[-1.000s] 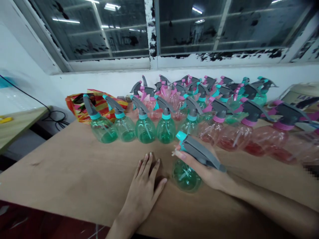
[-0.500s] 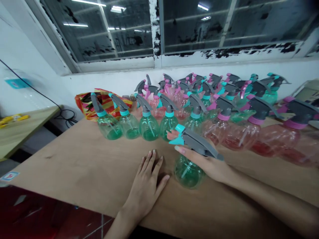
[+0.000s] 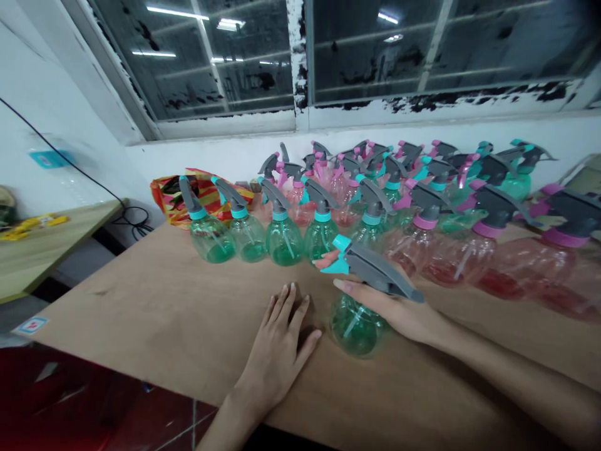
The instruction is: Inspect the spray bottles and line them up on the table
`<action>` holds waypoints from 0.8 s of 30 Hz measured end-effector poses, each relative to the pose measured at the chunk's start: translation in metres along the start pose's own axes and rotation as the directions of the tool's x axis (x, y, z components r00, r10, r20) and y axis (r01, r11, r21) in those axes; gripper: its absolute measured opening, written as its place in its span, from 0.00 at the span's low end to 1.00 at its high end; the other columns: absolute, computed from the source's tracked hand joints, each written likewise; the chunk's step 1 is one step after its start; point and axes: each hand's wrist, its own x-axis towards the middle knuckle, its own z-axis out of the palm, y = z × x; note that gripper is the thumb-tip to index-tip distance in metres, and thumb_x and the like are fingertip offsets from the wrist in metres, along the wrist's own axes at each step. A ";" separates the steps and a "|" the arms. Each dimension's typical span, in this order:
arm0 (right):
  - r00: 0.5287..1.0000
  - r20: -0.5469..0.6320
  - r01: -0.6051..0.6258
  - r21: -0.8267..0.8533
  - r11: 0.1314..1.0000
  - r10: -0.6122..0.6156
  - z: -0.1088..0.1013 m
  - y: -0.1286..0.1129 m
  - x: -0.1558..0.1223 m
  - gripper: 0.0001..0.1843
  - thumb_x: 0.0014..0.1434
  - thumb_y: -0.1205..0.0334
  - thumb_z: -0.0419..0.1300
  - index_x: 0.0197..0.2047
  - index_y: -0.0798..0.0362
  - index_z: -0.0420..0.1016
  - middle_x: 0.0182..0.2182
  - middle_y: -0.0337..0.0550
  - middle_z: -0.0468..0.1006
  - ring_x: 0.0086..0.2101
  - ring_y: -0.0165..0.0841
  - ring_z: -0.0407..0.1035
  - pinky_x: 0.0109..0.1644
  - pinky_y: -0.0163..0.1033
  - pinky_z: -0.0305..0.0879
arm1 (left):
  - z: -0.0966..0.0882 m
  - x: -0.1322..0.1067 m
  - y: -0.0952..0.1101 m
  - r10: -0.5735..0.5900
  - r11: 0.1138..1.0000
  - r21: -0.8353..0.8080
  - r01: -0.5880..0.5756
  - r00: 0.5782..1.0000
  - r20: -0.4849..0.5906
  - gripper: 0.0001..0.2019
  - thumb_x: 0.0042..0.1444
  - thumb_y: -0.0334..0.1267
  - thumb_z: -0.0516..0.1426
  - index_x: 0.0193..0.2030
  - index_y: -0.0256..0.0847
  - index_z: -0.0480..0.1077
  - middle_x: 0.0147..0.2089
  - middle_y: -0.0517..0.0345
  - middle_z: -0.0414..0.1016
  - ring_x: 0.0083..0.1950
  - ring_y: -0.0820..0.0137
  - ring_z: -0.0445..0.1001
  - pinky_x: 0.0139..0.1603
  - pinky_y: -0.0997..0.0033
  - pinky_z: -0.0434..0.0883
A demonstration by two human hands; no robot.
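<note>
My right hand (image 3: 389, 307) is wrapped round the neck of a green spray bottle (image 3: 357, 329), just under its grey and turquoise spray head. The bottle stands upright near the front of the wooden table (image 3: 154, 313), with a little green liquid and a pale tube inside. Most of the right fingers are hidden behind the bottle. To the left of it, my left hand (image 3: 277, 341) lies flat on the tabletop with fingers spread, holding nothing. Behind both hands runs a row of spray bottles, green ones (image 3: 284, 241) on the left and pink ones (image 3: 451, 260) on the right.
More spray bottles (image 3: 347, 166) crowd the back of the table by the wall. A red and yellow bag (image 3: 164, 203) sits behind the row's left end. At far left is another table (image 3: 70, 241) with yellow items (image 3: 35, 227) and a black cable (image 3: 94, 178).
The view has shifted slightly, so the background sits a little further right. My right hand keeps its hold on the green spray bottle, and my left hand stays flat on the table.
</note>
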 end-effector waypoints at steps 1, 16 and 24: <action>1.000 0.005 -0.007 0.022 1.000 0.007 0.000 -0.001 0.001 0.13 0.61 0.59 0.59 0.50 0.43 0.75 0.42 0.38 0.82 0.42 0.36 0.76 0.48 0.42 0.72 | 0.000 0.000 0.000 0.000 1.000 0.007 0.000 1.000 -0.002 0.25 0.69 0.48 0.47 0.67 0.33 0.57 0.72 0.38 0.49 0.73 0.54 0.46 0.68 0.47 0.55; 0.998 -0.045 -0.044 -0.024 0.999 0.043 0.002 -0.003 -0.005 0.08 0.61 0.55 0.59 0.41 0.47 0.75 0.33 0.37 0.80 0.28 0.32 0.72 0.33 0.38 0.69 | 0.001 0.000 -0.001 0.009 1.000 -0.012 -0.009 1.000 -0.007 0.26 0.69 0.48 0.47 0.67 0.33 0.57 0.72 0.37 0.50 0.73 0.53 0.45 0.67 0.46 0.56; 0.999 -0.025 -0.040 0.021 0.999 0.041 0.002 -0.007 -0.004 0.10 0.61 0.61 0.58 0.46 0.47 0.75 0.40 0.40 0.81 0.39 0.34 0.76 0.44 0.39 0.72 | 0.000 0.001 0.000 0.011 1.000 0.000 -0.011 1.000 0.000 0.26 0.69 0.48 0.47 0.67 0.32 0.57 0.71 0.38 0.50 0.73 0.54 0.45 0.67 0.46 0.55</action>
